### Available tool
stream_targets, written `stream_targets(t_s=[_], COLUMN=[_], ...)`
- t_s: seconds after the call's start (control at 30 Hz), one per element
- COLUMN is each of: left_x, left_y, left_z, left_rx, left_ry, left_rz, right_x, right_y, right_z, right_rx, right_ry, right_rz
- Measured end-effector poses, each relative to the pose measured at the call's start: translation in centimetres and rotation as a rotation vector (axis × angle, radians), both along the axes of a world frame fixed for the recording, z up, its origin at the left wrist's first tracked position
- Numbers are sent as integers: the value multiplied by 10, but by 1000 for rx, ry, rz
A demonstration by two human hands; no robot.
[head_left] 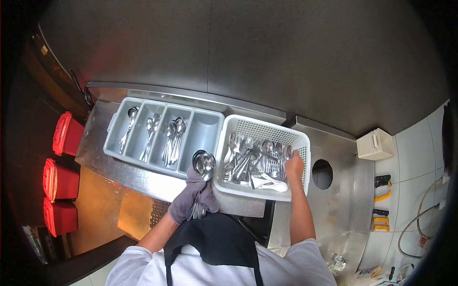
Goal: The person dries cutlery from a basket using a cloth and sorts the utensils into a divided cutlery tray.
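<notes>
My left hand [191, 198], covered in a grey glove or cloth, is closed around a bunch of metal spoons [205, 164]. Their bowls point up and away from me, and the handles show below the hand. My right hand [294, 165] is inside the right end of a white perforated basket [267, 125], fingers curled at a spoon [287, 151]; the fingertips are partly hidden. Mixed forks and spoons [248, 159] fill the basket, with white spoons [269, 183] near its front. Left of it, a grey cutlery tray [164, 106] has spoons lying in three compartments; its right compartment [202, 131] is bare.
Tray and basket rest on a steel counter [155, 183] against a steel wall. A round hole [322, 174] opens in the counter at right. Red lidded bins [61, 178] stand at left. A white box [376, 144] and knives [381, 188] are along the right wall.
</notes>
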State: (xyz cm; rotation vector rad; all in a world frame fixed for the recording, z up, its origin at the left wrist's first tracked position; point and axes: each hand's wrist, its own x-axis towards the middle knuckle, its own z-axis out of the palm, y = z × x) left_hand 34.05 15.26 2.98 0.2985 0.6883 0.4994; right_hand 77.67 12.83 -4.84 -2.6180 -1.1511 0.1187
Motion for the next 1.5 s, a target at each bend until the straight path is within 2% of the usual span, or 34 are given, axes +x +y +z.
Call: stream_targets(t_s=[0.13,0.27,0.37,0.47,0.5,0.57,0.6,0.67,0.7,0.73,0.83,0.93,0.97,1.03,1.07,1.1,1.23,1.3,1.33,1.37,1.4,1.43,1.5], left_x=[3,3,-1,-1,-1,-2,-3,-6,-6,-6,-2,11,10,14,15,18,30,32,32,30,28,23,16], left_y=[-2,-2,-1,-2,-2,0,0,1,1,1,2,4,6,8,8,9,9,7,7,8,10,12,9], left_z=[5,1,-4,-3,-3,-1,-7,-23,-22,-28,-42,-38,-45,-27,-19,-17,-12,-17,-25,-31,-33,-35,-33], left_rx=[2,-45,13,77,79,82,236,543,256,316,364,160,313,188,123,210,560,435,223,127,28,41,101], left_ry=[33,16,5,35,22,1,50,157,-14,29,93,10,68,-83,-157,-110,71,17,-77,-157,-234,-297,-245], left_rz=[53,66,8,55,48,37,-1,-74,-41,-69,-106,-27,-98,-115,-123,-133,-177,-120,-53,-26,0,-18,-34], right_x=[6,7,14,12,27,47,52,52,30,6,-14,-41,-66,-105,-131,-156,-222,-241,-245,-243,-245,-248,-253], right_y=[5,22,35,34,35,29,26,19,16,13,13,13,12,8,9,11,21,28,33,35,36,36,34], right_z=[-14,-17,-30,-19,-40,-46,-49,-39,-8,27,62,91,110,127,138,149,152,129,117,111,111,111,121], right_rx=[234,-21,-151,-34,39,201,277,426,605,783,1172,1169,1118,922,884,840,608,569,572,519,509,498,462], right_ry=[-208,-71,11,49,37,432,635,224,164,107,351,538,629,787,975,1163,1525,1165,953,781,758,736,626], right_rz=[92,2,-97,-69,-52,-101,-126,-65,-53,-43,-42,-30,43,108,137,166,171,266,351,405,434,460,516])
